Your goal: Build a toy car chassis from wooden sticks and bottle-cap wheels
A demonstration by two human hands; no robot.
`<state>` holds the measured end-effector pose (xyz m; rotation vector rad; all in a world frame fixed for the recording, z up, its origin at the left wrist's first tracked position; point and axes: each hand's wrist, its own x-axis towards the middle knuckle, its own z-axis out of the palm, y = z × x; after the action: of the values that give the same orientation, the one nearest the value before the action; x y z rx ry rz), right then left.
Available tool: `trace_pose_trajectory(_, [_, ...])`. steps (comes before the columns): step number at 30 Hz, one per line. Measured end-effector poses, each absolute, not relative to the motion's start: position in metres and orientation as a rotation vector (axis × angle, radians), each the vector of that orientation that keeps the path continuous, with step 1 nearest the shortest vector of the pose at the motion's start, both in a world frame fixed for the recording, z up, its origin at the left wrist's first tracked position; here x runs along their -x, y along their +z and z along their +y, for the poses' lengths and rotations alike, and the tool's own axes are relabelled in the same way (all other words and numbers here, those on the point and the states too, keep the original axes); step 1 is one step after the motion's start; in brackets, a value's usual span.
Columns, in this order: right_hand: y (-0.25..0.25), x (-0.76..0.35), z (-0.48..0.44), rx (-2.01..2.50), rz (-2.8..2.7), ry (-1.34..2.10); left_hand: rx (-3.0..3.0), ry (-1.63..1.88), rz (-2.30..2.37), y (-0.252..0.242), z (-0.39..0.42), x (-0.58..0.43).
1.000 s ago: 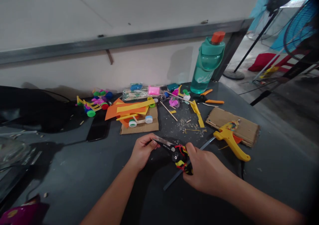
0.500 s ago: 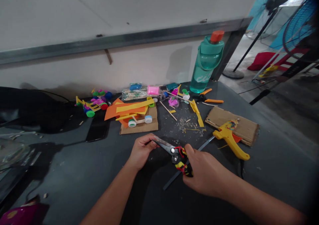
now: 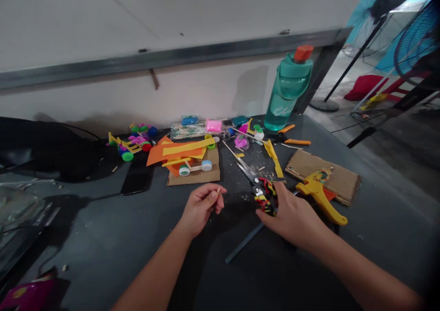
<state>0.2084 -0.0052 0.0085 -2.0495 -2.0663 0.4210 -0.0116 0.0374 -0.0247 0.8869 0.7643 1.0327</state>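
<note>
Over the dark table (image 3: 103, 251), right hand (image 3: 299, 212) holds the scissors (image 3: 256, 188) by their handles (image 3: 264, 202) (likely stiff, fairly hefty; best held there). Left hand (image 3: 202, 206) pinches 1 small pale stick piece (image 3: 218, 190), presumably light and snappable; grip its sides gently.

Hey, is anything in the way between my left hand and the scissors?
Nothing visible stands up between your left hand and the scissors, whose handles are in your right hand; just dark tabletop and tiny scraps lie there.
</note>
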Motion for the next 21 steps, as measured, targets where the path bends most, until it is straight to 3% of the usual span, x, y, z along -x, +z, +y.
trace_pose_trajectory(4, [0.008,-0.217,0.001,2.121,-1.938,0.498,-0.900,1.055,0.724,-0.026,0.038,0.012])
trace_pose_trajectory(12, [-0.008,-0.225,0.004,1.847,-1.710,0.909,-0.904,1.052,0.715,-0.027,0.039,0.014])
trace_pose_trajectory(17, [0.004,-0.217,0.004,1.602,-1.222,1.393,-0.856,1.048,0.802,-0.024,0.040,0.012])
trace_pose_trajectory(21, [0.011,-0.214,0.004,1.363,-0.769,1.538,-0.831,1.044,0.851,-0.023,0.040,0.010])
